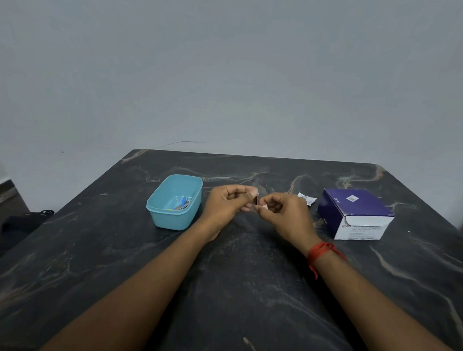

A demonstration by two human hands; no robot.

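Small dark item (255, 201), too small to identify, pinched between the curled fingertips of left hand (227, 204) and right hand (284, 214); teal tub (170, 217) just beside the left hand, purple box (353, 207) beyond the right.

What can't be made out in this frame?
All head view:
- small dark item: mostly covered by the fingers of the left hand and right hand pinching it; too small to identify.
- teal tub contents: tiny, blurred, partly behind its wall.
- box label: blurred.
- white sachet: too small, print unreadable.
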